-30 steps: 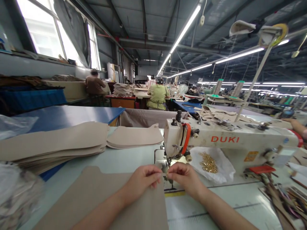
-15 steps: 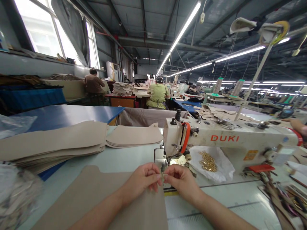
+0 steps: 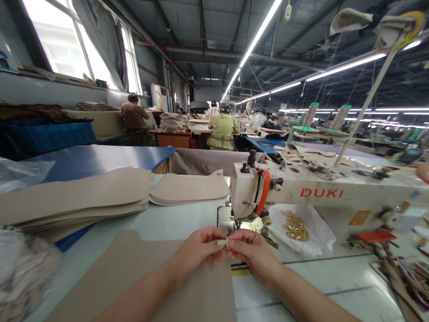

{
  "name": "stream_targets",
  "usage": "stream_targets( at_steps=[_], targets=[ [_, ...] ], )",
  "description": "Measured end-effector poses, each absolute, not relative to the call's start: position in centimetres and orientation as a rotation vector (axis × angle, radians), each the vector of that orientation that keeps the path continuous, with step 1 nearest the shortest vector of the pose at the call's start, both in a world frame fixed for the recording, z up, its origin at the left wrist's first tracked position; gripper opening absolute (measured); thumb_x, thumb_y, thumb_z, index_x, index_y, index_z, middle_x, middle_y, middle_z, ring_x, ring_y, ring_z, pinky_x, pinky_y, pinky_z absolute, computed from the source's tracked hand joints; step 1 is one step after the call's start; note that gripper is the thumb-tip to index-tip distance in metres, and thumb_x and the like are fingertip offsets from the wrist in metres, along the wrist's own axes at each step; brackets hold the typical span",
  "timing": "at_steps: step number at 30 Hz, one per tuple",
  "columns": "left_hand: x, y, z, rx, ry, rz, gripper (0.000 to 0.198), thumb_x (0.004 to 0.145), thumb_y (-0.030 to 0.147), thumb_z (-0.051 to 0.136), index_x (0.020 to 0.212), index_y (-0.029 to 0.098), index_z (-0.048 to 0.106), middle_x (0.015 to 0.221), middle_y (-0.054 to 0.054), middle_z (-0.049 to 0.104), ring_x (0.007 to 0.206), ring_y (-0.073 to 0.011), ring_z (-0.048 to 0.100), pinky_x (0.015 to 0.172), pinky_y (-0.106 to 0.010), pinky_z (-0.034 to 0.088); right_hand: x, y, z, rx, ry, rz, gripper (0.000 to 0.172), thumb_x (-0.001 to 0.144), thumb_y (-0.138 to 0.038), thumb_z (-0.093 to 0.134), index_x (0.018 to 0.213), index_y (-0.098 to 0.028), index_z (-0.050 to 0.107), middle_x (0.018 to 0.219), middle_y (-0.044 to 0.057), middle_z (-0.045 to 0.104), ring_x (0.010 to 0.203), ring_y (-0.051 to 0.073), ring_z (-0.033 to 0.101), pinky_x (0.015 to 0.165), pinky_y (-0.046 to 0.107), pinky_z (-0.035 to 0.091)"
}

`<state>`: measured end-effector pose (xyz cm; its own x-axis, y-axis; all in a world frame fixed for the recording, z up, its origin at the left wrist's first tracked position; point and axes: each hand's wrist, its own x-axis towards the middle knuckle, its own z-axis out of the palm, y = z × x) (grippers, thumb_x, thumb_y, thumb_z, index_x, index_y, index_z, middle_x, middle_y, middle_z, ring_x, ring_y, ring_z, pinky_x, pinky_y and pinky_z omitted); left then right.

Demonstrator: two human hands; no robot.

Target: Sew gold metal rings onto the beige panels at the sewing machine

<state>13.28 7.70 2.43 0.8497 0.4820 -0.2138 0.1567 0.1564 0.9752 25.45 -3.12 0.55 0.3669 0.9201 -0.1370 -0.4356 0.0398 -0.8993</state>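
My left hand [image 3: 197, 251] pinches a short beige strip [image 3: 221, 242], its fingers closed. My right hand [image 3: 255, 251] meets it from the other side, thumb and fingers pressed on a small gold-coloured ring [image 3: 227, 242] at the strip's end. Both hands are just in front of the needle area of a white sewing machine [image 3: 246, 190]. Under my left forearm lies a large taupe panel [image 3: 134, 268], flat on the table. A white bag [image 3: 315, 230] with a pile of gold metal rings [image 3: 295, 227] rests below the machine's arm.
Stacked taupe panels [image 3: 73, 194] and a smaller stack [image 3: 189, 188] lie left of the machine. Plastic-wrapped material [image 3: 25, 268] is at the left edge. Tools and straps [image 3: 398, 277] lie at right. Other people [image 3: 223, 129] sit at benches farther back.
The strip and gold ring now show more clearly between my fingers, and my right fingers have drawn closer to my left. The view has shifted slightly left.
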Motion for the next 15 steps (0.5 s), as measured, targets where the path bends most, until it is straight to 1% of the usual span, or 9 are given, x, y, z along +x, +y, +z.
stream_targets(
  at_steps=[4, 7, 9, 11, 13, 15],
  targets=[
    [13.3, 7.6, 2.7, 1.495, 0.563, 0.230, 0.022, 0.060, 0.035, 0.067, 0.068, 0.016, 0.058, 0.054, 0.003, 0.059, 0.052, -0.0111, 0.050, 0.051, -0.022, 0.035, 25.5, -3.1, 0.4, -1.118, -0.624, 1.100, 0.029, 0.054, -0.035, 0.083, 0.065, -0.014, 0.065, 0.059, -0.001, 0.065, 0.052, 0.008, 0.056, 0.056, 0.021, 0.043],
    [13.4, 7.6, 2.5, 1.570, 0.560, 0.240, 0.016, 0.060, 0.030, 0.064, 0.062, 0.017, 0.055, 0.051, 0.004, 0.055, 0.051, -0.0107, 0.048, 0.051, -0.022, 0.035, 25.4, -3.2, 0.3, -1.174, -0.743, 1.047, 0.026, 0.060, -0.036, 0.078, 0.066, -0.016, 0.064, 0.058, -0.002, 0.063, 0.055, 0.010, 0.055, 0.059, 0.023, 0.042],
    [13.4, 7.6, 2.1, 1.622, 0.527, 0.297, 0.011, 0.059, 0.025, 0.061, 0.061, 0.017, 0.053, 0.052, 0.005, 0.053, 0.051, -0.0103, 0.047, 0.052, -0.022, 0.036, 25.2, -3.5, 0.2, -1.191, -0.837, 0.977, 0.022, 0.065, -0.036, 0.074, 0.071, -0.018, 0.063, 0.062, -0.003, 0.062, 0.059, 0.012, 0.056, 0.060, 0.024, 0.042],
    [13.5, 7.5, 1.7, 1.675, 0.491, 0.387, 0.006, 0.058, 0.021, 0.057, 0.061, 0.018, 0.052, 0.055, 0.005, 0.052, 0.053, -0.0105, 0.046, 0.054, -0.023, 0.036, 25.0, -3.7, 0.1, -1.219, -0.944, 0.849, 0.021, 0.066, -0.031, 0.072, 0.080, -0.019, 0.061, 0.070, -0.002, 0.061, 0.067, 0.014, 0.056, 0.065, 0.025, 0.043],
    [13.5, 7.4, 1.4, 1.716, 0.475, 0.462, 0.004, 0.058, 0.018, 0.054, 0.061, 0.018, 0.052, 0.059, 0.004, 0.052, 0.057, -0.0116, 0.047, 0.055, -0.023, 0.037, 24.7, -3.9, -0.1, -1.275, -1.055, 0.685, 0.027, 0.064, -0.023, 0.072, 0.088, -0.020, 0.059, 0.078, -0.001, 0.060, 0.075, 0.015, 0.055, 0.071, 0.026, 0.043],
    [13.4, 7.3, 1.0, 1.732, 0.473, 0.495, 0.004, 0.059, 0.018, 0.054, 0.062, 0.018, 0.052, 0.061, 0.004, 0.052, 0.060, -0.0129, 0.049, 0.057, -0.023, 0.038, 24.6, -4.1, -0.3, -1.339, -1.142, 0.548, 0.032, 0.062, -0.016, 0.071, 0.090, -0.020, 0.057, 0.081, -0.001, 0.058, 0.078, 0.015, 0.054, 0.073, 0.026, 0.043]
  ],
)
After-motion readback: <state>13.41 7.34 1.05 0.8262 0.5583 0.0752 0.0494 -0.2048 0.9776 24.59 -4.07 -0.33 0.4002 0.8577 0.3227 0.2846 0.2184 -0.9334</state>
